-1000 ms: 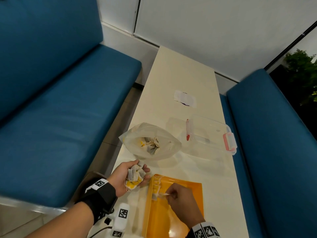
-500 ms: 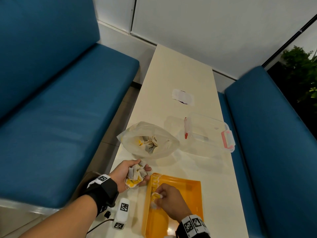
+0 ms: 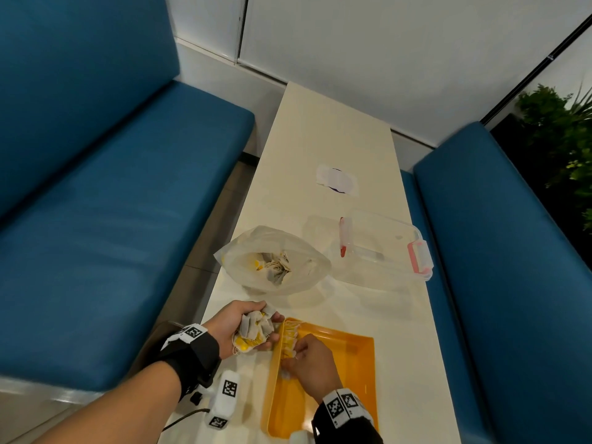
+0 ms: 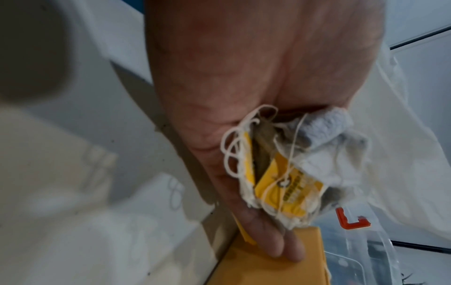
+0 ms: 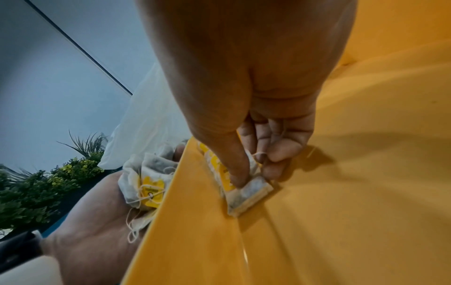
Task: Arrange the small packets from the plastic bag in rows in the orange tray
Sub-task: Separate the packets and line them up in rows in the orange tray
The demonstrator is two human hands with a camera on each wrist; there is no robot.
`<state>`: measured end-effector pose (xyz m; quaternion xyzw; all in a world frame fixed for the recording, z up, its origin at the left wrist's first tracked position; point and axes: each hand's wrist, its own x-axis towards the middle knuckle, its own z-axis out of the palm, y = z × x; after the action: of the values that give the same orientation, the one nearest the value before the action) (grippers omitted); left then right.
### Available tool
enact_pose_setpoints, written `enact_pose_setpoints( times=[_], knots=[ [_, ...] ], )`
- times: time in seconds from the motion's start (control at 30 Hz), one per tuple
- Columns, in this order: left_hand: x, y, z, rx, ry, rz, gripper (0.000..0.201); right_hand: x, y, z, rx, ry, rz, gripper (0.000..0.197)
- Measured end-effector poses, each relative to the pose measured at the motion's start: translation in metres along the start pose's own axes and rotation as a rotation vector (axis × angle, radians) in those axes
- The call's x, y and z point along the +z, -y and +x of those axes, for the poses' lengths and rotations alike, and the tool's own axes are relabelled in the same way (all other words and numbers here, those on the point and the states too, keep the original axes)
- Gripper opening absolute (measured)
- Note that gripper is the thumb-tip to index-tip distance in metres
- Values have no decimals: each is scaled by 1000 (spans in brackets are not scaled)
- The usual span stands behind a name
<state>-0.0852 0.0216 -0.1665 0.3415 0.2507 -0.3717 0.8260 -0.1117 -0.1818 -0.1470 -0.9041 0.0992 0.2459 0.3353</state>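
My right hand [image 5: 256,135] is curled down inside the shallow orange plastic tray [image 3: 355,354], thumb and fingers pinching a small white paper packet with a yellow tag [image 5: 249,194] against the tray's left wall, at the end of the short row [image 3: 290,336] there. My left hand [image 3: 238,325] cups a crumpled bunch of the same string-tagged packets [image 4: 292,173] just beside the tray rim. More wait in the open translucent plastic bag [image 3: 272,261] beyond. I worry the loose strings will snag my fingers as I let go, dragging the packet askew or toppling its neighbours; my loose left grip could also spill the bunch.
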Motion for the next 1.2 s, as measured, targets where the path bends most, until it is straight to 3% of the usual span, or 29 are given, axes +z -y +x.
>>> enact_pose_setpoints(
  times=[0.23,0.77,0.9,0.97,1.03,1.2],
  knots=[
    [9,-5,-5,-10,46,24,42,0,3,6,7,42,-54,23],
    [-6,11,-26,64,-16,-136,44,-7,18,-1,-1,41,-136,20],
    [-6,12,-34,77,-19,-151,48,-30,41,-10,-179,-91,-117,7],
    [-5,12,-38,83,-6,-146,52,-34,58,-14,-304,-103,-45,13],
    [0,10,-44,78,19,-152,54,-32,71,-16,-390,-80,-7,21],
    [1,8,-50,57,101,-144,60,-20,89,-14,-525,52,-8,16]
  ],
)
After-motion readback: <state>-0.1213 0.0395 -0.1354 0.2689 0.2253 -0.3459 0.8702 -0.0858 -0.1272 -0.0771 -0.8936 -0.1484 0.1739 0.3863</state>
